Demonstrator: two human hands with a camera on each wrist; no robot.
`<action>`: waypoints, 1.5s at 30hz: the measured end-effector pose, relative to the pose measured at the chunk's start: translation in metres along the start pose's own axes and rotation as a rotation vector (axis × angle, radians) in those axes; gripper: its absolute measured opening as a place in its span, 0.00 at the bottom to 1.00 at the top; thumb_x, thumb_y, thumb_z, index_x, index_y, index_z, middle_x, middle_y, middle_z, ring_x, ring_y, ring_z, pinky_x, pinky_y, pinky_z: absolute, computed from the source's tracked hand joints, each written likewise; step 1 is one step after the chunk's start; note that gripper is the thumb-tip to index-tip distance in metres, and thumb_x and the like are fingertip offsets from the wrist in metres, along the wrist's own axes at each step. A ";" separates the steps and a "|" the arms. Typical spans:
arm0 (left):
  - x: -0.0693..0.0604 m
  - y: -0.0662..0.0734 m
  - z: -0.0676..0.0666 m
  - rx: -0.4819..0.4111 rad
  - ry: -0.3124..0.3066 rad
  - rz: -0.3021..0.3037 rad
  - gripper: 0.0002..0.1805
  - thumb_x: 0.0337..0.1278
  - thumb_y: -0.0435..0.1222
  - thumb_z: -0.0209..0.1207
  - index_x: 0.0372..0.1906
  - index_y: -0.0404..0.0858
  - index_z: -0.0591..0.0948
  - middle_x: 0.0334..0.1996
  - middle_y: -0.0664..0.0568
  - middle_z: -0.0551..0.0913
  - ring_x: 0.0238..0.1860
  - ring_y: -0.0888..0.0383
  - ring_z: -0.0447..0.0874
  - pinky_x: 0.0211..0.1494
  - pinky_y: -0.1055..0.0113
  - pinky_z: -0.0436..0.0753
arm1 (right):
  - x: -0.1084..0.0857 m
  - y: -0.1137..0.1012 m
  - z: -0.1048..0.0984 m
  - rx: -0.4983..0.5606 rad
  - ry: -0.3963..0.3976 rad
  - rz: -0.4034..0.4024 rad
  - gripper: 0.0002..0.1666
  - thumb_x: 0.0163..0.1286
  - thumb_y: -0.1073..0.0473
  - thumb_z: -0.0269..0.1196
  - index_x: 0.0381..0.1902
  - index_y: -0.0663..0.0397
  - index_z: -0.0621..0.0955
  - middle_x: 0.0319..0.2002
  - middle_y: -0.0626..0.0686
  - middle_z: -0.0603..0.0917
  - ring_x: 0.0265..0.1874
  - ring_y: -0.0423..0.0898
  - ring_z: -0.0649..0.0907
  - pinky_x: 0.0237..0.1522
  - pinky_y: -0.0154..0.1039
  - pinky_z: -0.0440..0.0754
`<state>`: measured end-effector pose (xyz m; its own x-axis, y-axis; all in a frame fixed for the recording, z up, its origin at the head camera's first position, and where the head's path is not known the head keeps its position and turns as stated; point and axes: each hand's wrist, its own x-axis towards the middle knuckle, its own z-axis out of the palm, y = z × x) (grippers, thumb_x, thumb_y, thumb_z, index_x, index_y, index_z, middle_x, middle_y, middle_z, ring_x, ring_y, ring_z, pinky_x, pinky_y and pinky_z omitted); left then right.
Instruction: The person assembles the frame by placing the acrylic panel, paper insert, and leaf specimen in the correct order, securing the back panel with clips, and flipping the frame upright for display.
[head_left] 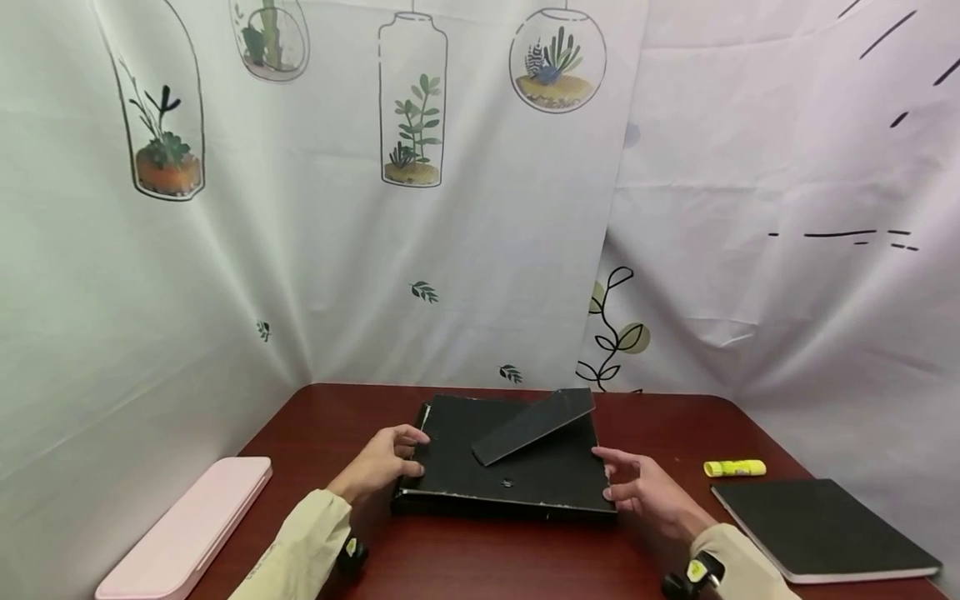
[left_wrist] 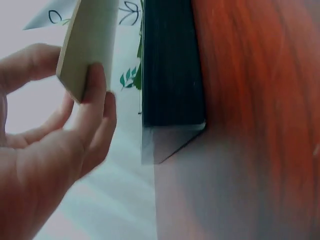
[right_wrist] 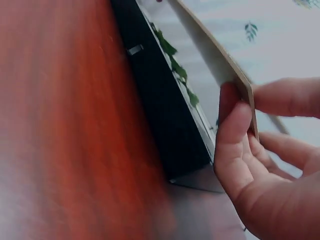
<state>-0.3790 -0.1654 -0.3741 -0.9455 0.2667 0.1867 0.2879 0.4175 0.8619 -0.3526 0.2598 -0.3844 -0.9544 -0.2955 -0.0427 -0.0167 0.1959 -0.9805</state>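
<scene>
A black picture-frame backing board with a fold-out stand leg is held level over a black picture frame lying on the table. My left hand pinches the board's left edge. At the opposite edge my right hand grips it between thumb and fingers. Both wrist views show the board's pale underside apart from the frame's side. Green leaves show along the frame's inner edge; most of the frame's inside is hidden.
On the left of the reddish-brown table lies a long pink case. A yellow glue stick and a black-covered notebook lie at the right. Behind the table hangs a white curtain with plant prints.
</scene>
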 end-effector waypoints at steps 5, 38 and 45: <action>0.003 0.001 0.009 0.013 0.144 -0.057 0.20 0.39 0.25 0.73 0.44 0.32 0.83 0.47 0.40 0.85 0.50 0.45 0.84 0.51 0.52 0.84 | -0.005 -0.001 0.002 0.025 0.051 0.020 0.46 0.64 0.71 0.62 0.78 0.63 0.58 0.54 0.57 0.65 0.40 0.42 0.74 0.34 0.32 0.80; 0.003 0.009 0.013 0.278 0.191 -0.068 0.18 0.30 0.27 0.76 0.34 0.37 0.84 0.36 0.46 0.85 0.42 0.54 0.83 0.47 0.57 0.82 | 0.023 0.006 0.006 -0.005 0.110 -0.043 0.36 0.66 0.73 0.58 0.71 0.76 0.64 0.64 0.70 0.70 0.39 0.40 0.79 0.42 0.36 0.85; 0.006 0.008 0.013 0.284 0.206 -0.042 0.18 0.31 0.27 0.76 0.35 0.36 0.84 0.36 0.46 0.86 0.42 0.53 0.83 0.49 0.55 0.83 | 0.024 0.003 0.006 -0.131 0.131 -0.079 0.31 0.66 0.72 0.60 0.67 0.76 0.70 0.67 0.74 0.70 0.47 0.47 0.83 0.47 0.45 0.87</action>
<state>-0.3799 -0.1490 -0.3719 -0.9598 0.0759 0.2701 0.2519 0.6568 0.7108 -0.3737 0.2475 -0.3895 -0.9791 -0.1922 0.0668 -0.1233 0.2995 -0.9461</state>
